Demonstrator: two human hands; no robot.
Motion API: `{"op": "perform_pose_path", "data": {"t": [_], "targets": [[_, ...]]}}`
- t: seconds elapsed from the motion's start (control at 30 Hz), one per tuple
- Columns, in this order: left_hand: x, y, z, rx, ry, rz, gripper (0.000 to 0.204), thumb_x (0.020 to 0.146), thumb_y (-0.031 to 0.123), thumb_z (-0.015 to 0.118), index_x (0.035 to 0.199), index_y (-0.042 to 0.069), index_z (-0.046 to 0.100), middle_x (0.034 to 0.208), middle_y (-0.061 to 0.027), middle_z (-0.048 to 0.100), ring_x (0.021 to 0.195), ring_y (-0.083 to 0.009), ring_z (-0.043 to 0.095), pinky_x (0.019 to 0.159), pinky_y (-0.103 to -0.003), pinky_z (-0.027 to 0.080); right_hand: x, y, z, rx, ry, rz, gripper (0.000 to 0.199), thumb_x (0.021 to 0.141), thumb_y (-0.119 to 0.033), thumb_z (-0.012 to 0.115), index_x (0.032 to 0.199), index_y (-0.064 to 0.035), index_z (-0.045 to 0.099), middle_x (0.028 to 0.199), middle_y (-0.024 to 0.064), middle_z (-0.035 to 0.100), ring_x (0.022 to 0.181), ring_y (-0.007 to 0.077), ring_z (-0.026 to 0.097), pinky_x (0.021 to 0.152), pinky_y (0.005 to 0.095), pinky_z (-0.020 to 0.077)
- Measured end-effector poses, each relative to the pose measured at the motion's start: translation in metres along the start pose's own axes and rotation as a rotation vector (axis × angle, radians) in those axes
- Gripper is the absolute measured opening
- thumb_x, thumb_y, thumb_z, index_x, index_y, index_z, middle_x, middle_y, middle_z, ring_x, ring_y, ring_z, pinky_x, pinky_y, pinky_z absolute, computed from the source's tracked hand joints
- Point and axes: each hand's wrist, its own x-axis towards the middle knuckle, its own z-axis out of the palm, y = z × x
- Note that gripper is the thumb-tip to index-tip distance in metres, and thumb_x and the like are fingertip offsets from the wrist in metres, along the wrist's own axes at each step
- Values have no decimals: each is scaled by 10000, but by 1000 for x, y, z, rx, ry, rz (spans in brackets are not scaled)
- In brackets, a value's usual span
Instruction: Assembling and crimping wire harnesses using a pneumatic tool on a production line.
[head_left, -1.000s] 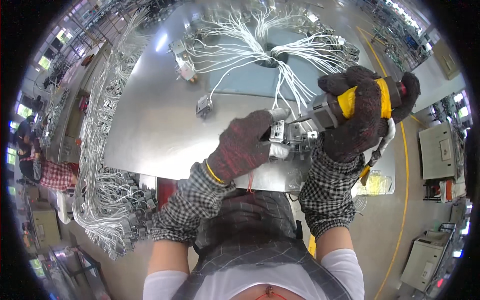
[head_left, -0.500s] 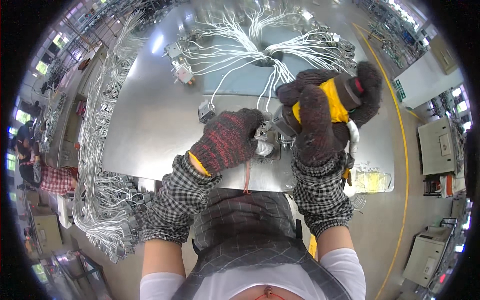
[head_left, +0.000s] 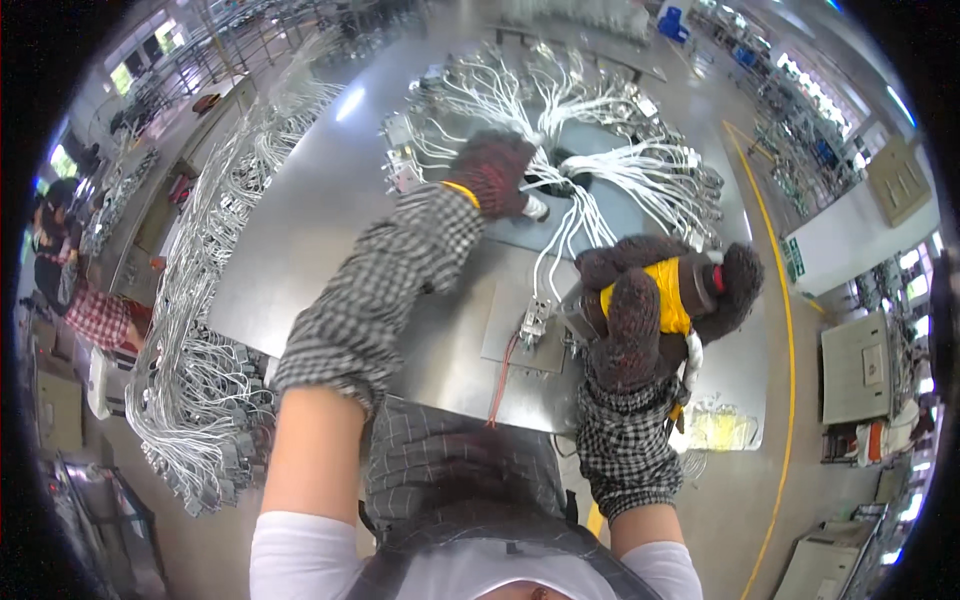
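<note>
Both my hands wear dark knit gloves. My right hand is closed around a yellow and black power screwdriver, held over the metal table close to its near edge. Just left of its tip lies a small metal connector part with white wires, on a grey fixture plate. My left hand is stretched far out to the fan of white wires at the table's middle and is closed on a white connector end.
Bundles of white wire harnesses hang over racks along the left side. A person in a red checked shirt stands at far left. A yellow floor line runs along the right, with machines beyond it. A clear bag hangs at the table's near right corner.
My left hand left the part beside the screwdriver and reached out to the wire fan at the table's middle. My right hand with the screwdriver dropped a little lower.
</note>
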Motion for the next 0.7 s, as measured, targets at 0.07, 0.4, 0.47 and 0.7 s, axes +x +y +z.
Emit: {"op": "perform_pose_path", "data": {"t": [0.07,0.4,0.47,0.7], "targets": [[12,-1,11,120,-9,21,815,725,555,736,1326,52,510,1281,-195,571,1233,-360,509,1041,-478,368,-1,-1,2,24,102,20,807,816,-25,727,1424,-171,216,967,155,627,770,215,638,720,395,586],[10,19,-7,-152,-370,-163,607,871,570,578,1282,124,544,1087,-223,660,1037,-401,633,910,-497,478,-7,-1,-2,46,15,10,741,861,-15,655,1444,-226,250,1010,114,609,841,205,614,711,442,573],[2,26,-29,-196,-375,-107,617,866,582,564,1254,102,583,1120,-242,646,1050,-407,623,931,-487,471,-7,4,-4,-40,55,-18,727,872,-28,650,1447,-228,251,1005,130,613,838,210,623,716,436,579],[-103,46,-83,19,-102,140,480,767,280,687,1213,123,606,1084,-109,669,981,-306,642,834,-461,509,-4,6,-11,35,17,-32,752,819,61,681,1431,-166,308,1068,153,606,882,220,645,770,391,579]]}}
